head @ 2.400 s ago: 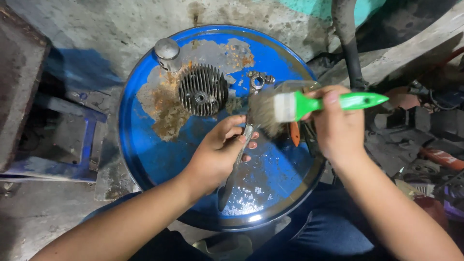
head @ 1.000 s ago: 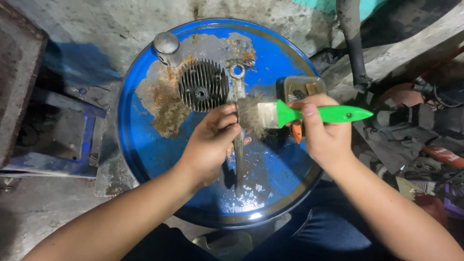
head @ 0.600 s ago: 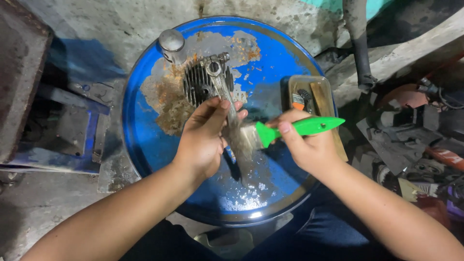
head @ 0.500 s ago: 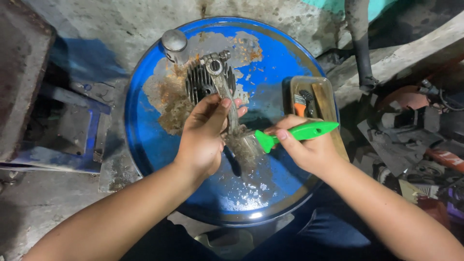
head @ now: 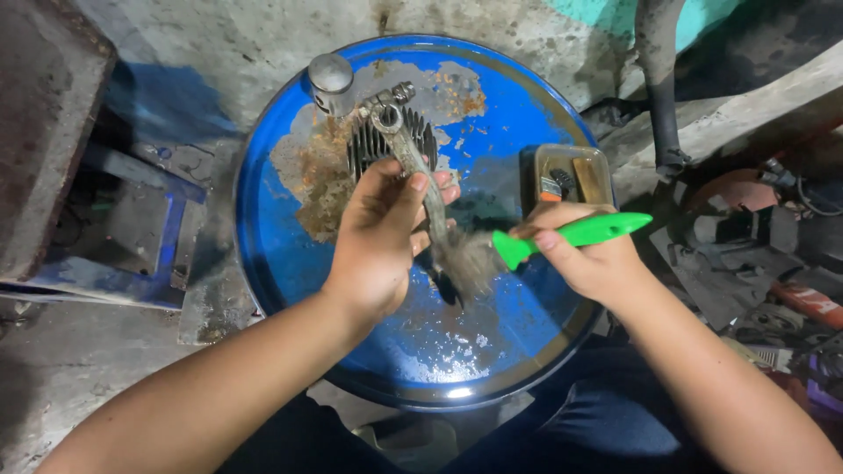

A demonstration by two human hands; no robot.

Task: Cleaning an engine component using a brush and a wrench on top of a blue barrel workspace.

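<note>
A grey metal rod w/ ring end [head: 413, 167] is gripped by closed fingers of left hand [head: 379, 241] over the blue drum lid [head: 281, 263], while a green-handled brush [head: 562, 239], clasped in right hand [head: 590, 259], is pressed w/ bristles against rod's lower end, a small tin [head: 571, 175] lying just beyond.

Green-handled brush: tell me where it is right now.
In the head view, the green-handled brush is right of centre in the right hand, bristles against the metal rod held by the left hand, above the blue drum lid.
</note>
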